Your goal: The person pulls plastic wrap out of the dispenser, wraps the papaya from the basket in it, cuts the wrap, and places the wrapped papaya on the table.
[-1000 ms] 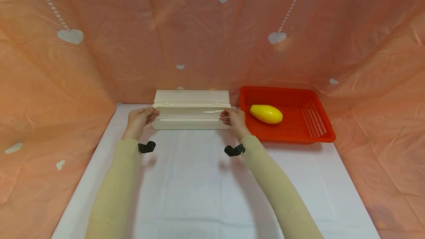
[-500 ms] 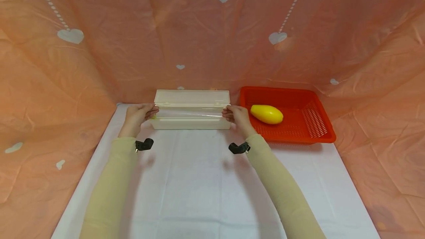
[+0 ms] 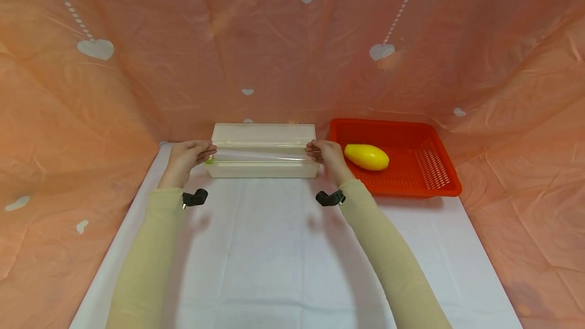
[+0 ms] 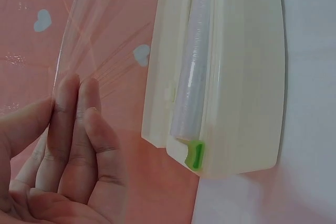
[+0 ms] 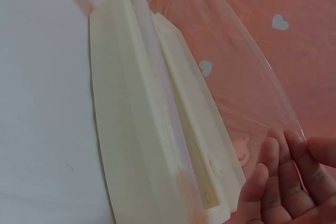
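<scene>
A cream plastic wrap dispenser box (image 3: pixel 262 170) lies at the back of the table, its lid (image 3: pixel 264 132) tipped back. Inside is a roll of cling film (image 4: pixel 193 85), and a green slider (image 4: pixel 195 155) sits at the box's left end. A clear sheet of cling film (image 5: pixel 226 40) stretches up from the roll between both hands. My left hand (image 3: pixel 186 159) pinches its left corner between thumb and fingers, off the box's left end. At the other end, my right hand (image 3: pixel 330 159) pinches the right corner the same way.
To the right of the box stands a red plastic basket (image 3: pixel 411 187) holding a yellow papaya-shaped fruit (image 3: pixel 367 157). White cloth (image 3: pixel 265 248) covers the table. An orange curtain with hearts (image 3: pixel 274 55) hangs close behind and at both sides.
Both hands have risen slightly and spread a little apart, with the cling film drawn up between them. The green slider at the left end has come into sight. Basket and fruit stay put.
</scene>
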The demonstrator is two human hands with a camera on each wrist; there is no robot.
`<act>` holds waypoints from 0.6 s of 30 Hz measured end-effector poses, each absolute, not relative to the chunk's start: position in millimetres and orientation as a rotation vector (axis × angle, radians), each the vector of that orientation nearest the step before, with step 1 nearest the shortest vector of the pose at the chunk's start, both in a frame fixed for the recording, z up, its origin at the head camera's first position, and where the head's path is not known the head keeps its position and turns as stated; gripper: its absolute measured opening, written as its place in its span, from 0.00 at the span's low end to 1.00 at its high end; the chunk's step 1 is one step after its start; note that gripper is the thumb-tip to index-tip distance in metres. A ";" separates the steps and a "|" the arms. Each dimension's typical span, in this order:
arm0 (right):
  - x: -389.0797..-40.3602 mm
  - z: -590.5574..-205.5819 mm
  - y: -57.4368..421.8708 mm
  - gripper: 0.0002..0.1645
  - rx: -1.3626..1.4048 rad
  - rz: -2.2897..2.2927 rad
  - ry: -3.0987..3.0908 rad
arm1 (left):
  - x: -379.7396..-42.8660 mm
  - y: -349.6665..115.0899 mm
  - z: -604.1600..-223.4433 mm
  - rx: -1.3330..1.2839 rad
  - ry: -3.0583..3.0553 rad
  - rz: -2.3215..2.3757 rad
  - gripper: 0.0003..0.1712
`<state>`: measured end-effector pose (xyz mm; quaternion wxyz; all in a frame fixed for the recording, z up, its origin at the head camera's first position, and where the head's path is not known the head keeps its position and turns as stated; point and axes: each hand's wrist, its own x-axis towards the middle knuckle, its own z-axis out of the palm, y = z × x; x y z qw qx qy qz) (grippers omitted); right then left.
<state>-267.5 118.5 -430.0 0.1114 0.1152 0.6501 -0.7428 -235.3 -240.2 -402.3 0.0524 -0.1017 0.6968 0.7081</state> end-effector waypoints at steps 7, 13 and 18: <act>-269.6 -428.3 118.9 0.21 0.277 -2.198 1.889 | -235.3 -242.0 -400.3 -0.297 2.135 2.153 0.22; -270.9 -426.3 120.9 0.19 0.276 -2.186 1.903 | -237.0 -240.9 -398.3 -0.281 2.147 2.163 0.22; -273.3 -420.8 123.4 0.20 0.257 -2.156 1.939 | -237.2 -239.1 -392.8 -0.244 2.228 2.102 0.24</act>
